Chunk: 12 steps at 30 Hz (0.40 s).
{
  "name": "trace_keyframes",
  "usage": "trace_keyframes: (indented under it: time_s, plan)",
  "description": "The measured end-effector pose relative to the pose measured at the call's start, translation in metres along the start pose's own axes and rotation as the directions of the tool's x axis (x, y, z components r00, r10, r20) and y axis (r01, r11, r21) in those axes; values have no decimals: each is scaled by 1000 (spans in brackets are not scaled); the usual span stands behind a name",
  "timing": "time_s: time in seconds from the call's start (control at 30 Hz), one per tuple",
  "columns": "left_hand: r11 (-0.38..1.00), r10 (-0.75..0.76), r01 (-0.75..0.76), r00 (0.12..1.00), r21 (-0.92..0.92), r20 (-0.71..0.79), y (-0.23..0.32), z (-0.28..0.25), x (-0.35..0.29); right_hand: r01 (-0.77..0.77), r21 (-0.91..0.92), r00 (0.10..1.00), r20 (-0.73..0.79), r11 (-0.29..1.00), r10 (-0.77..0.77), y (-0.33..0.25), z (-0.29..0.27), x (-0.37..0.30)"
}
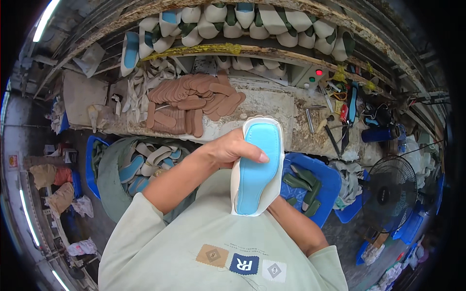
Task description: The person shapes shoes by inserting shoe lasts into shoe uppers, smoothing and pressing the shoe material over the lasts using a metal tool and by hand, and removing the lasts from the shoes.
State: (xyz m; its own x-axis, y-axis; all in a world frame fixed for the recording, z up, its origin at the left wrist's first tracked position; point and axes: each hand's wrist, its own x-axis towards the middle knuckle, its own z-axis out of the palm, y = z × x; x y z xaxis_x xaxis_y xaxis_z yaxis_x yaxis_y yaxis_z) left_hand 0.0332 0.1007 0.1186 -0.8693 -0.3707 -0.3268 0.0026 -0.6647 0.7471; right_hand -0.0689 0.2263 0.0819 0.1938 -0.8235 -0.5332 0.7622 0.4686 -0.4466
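Note:
A white shoe upper (236,184) with a light blue insole (261,145) is held in front of my chest, its sole side turned away from me. My left hand (235,149) grips it from the left, the thumb lying across the blue insole and the other fingers hidden behind. A scalloped pale edge shows at the far end. My right forearm (301,227) reaches in behind the shoe upper from the lower right. The shoe upper covers my right hand, so its fingers cannot be seen.
Brown insole-shaped pieces (194,97) lie heaped on the workbench (272,106). White shoes (211,26) line the shelf above. Tools (310,121) lie at the bench's right. A green-lined bin (109,179) and blue crate (327,174) hold shoe parts; a fan (388,194) stands right.

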Motion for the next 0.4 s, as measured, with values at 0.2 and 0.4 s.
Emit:
trace_keyframes:
  time_s: [0.2, 0.4]
  plan:
    - [994, 9, -4, 999, -105, 48, -19, -15, 31, -35, 88, 964, 266, 996, 11, 37, -64, 20]
    - [969, 121, -86, 983, -230, 141, -28, -24, 40, -152, 116, 942, 319, 981, 108, 51, -82, 35]
